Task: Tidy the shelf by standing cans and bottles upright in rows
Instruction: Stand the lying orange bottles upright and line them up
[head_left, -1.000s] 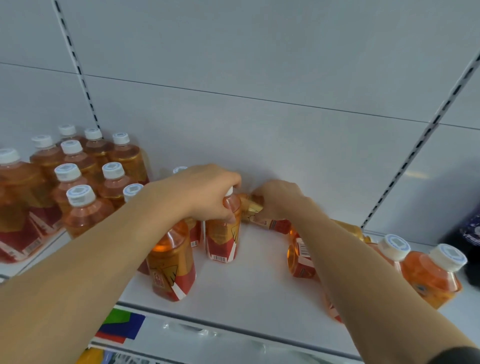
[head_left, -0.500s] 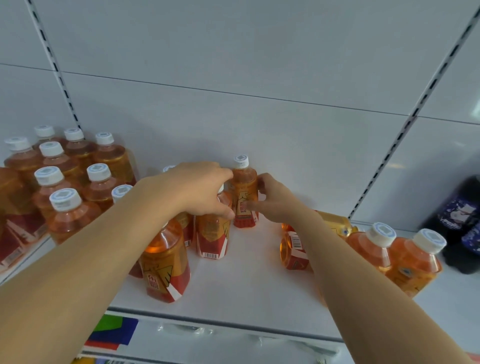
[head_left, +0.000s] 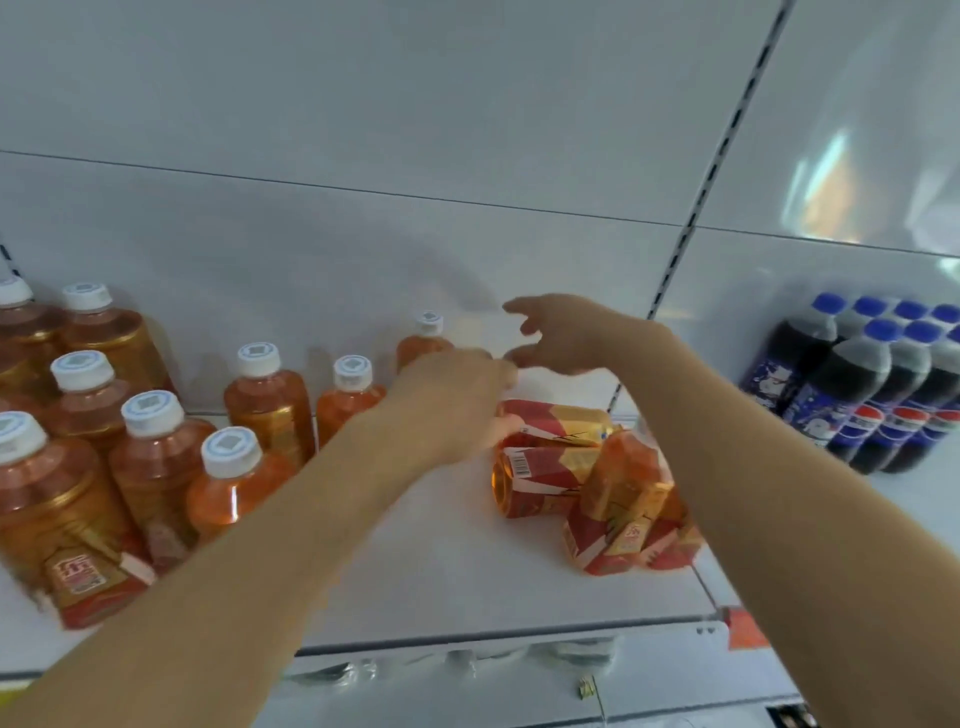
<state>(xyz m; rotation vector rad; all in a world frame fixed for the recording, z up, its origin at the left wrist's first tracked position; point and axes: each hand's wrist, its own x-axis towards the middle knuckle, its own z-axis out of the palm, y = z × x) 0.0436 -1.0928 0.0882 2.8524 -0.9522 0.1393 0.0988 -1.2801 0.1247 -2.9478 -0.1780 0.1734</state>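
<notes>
Two bottles (head_left: 550, 447) lay toppled right of centre on the shelf (head_left: 441, 561). Left hand (head_left: 457, 400) touched one, grip unclear; right hand (head_left: 561, 332) hovered open. Full, smooth plastic: probably heavy, slippery; grasp the waist.

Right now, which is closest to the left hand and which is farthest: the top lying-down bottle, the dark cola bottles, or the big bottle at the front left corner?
1. The top lying bottle, just right of the left hand.
2. The front-left big bottle, far left by the shelf edge.
3. The cola bottles, far right.
</notes>
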